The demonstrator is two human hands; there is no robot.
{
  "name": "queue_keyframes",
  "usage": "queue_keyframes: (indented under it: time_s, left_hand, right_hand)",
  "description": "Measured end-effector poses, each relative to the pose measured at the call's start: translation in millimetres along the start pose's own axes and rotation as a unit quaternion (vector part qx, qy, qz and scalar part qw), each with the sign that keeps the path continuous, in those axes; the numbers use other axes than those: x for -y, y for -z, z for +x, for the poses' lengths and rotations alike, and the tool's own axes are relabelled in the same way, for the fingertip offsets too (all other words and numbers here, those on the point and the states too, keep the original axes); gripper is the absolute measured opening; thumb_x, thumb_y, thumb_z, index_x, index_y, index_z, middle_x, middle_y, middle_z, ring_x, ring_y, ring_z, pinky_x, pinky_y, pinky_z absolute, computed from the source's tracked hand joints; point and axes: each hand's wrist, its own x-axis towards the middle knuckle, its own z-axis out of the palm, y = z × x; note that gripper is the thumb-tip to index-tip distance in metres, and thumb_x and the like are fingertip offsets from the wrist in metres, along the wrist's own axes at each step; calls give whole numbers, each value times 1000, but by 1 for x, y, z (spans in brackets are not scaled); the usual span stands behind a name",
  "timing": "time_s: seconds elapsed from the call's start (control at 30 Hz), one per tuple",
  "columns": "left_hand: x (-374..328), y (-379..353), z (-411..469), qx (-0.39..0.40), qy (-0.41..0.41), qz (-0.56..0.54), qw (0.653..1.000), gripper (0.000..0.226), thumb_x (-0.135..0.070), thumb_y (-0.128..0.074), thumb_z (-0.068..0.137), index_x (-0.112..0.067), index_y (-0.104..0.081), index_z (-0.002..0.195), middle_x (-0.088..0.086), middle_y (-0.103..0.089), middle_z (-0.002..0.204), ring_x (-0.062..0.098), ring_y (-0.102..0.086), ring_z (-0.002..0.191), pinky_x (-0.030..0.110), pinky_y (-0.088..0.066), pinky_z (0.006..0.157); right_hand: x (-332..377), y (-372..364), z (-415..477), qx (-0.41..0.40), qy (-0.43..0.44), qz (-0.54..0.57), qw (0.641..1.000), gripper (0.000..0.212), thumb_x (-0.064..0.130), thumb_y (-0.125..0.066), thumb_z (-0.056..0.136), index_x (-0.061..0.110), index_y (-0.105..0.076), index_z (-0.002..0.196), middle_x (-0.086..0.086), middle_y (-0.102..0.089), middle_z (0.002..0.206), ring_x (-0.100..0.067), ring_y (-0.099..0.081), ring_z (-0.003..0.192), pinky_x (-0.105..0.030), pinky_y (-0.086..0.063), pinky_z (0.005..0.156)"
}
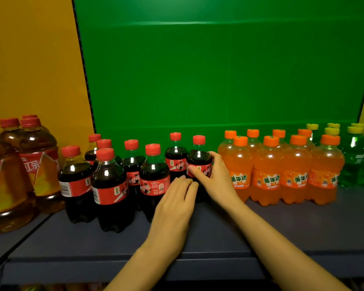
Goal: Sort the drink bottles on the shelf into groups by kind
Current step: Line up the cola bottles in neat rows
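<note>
A green back panel stands behind, a yellow panel adjoining its left.

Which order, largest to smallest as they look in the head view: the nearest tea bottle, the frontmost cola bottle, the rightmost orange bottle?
1. nearest tea bottle
2. frontmost cola bottle and rightmost orange bottle: unranked, since the cola stands nearer the camera.

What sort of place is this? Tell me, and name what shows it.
Probably a shop-style drinks display, perhaps staged: many cola bottles, orange soda bottles and green bottles stand grouped on a dark shelf, backed by a green board and a yellow board.
</note>
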Motion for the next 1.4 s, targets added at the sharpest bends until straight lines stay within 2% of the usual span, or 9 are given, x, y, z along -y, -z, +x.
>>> queue_keyframes:
  time_s: [0.1, 0.2, 0.33, 0.43, 0.63, 0.83, 1.03, 1.27, 1.4]
  left_hand:
    - [-5, -5, 6, 52, 120, -153, 980, 77, 15, -45, 77, -5, -13, 145, 10, -16, 153, 20, -12, 144, 21, -14, 115]
    - [-8, -12, 25, 75, 237, -262, 933, 80, 8, -39, 87, -4, 16, 143, 9, 16, 155, 15, 11, 144, 10, 7, 105]
    - [-9, -24, 48, 7, 369, -363, 855, 86, 11, -47, 82, -6, 10, 145, 10, -6, 155, 16, -7, 142, 12, -3, 102]
    - [-8, -30, 57, 0, 419, -399, 815, 81, 13, -45, 83, -4, 4, 145, 9, -18, 149, 13, -20, 133, 10, -13, 97]
    - [9, -50, 71, -75, 453, -403, 792, 78, 1, -54, 86, -4, -4, 145, 19, -21, 151, 30, -23, 140, 45, -19, 116]
    - [13, -56, 69, -90, 429, -383, 813, 72, -3, -58, 85, 1, -13, 141, 22, -31, 144, 32, -31, 135, 47, -25, 113]
    - [8, -56, 61, -90, 406, -338, 844, 59, -4, -56, 87, 3, -22, 135, 19, -40, 135, 28, -38, 128, 39, -28, 111]
    - [3, -50, 62, -73, 410, -323, 850, 66, -5, -52, 89, 3, -11, 141, 20, -27, 146, 28, -26, 137, 33, -18, 115]
    - [-3, -45, 59, -27, 408, -332, 850, 80, -5, -49, 91, 4, 12, 142, 17, 4, 155, 23, 2, 144, 21, 0, 111]
  right_hand:
    - [-2, -6, 2, -12, -13, -8, 1000, 60, 30, -65, 83, 9, -35, 131, -6, -46, 128, -16, -45, 117, -17, -31, 89]
    - [-7, -12, -1, 15, -19, -24, 999, 72, 24, -64, 84, 7, -21, 140, -9, -38, 137, -20, -37, 128, -23, -29, 99]
    - [-18, -13, -7, 76, -61, -18, 995, 87, 8, -68, 77, 6, -10, 143, -13, -32, 142, -24, -32, 134, -37, -28, 112]
    - [-21, -14, -9, 85, -91, -16, 992, 84, 13, -69, 79, 4, -12, 140, -14, -36, 141, -26, -36, 132, -39, -32, 110]
    - [-21, -16, -11, 70, -100, -59, 991, 74, 18, -64, 85, 2, -15, 138, -16, -37, 141, -27, -38, 130, -35, -34, 107]
    - [-17, -22, -9, 49, -121, -74, 989, 79, 17, -60, 87, 0, -7, 143, -18, -24, 149, -29, -24, 139, -39, -25, 113]
    - [-15, -30, -4, 14, -158, -70, 985, 70, 19, -63, 85, -1, -19, 137, -19, -38, 140, -32, -37, 131, -42, -34, 107]
    - [-12, -32, -1, -6, -186, -74, 980, 63, 21, -64, 84, 0, -28, 130, -17, -46, 133, -31, -45, 124, -37, -38, 100]
    - [-16, -29, 0, 11, -199, -43, 979, 66, 21, -65, 83, -1, -27, 134, -18, -45, 136, -32, -43, 126, -41, -38, 104]
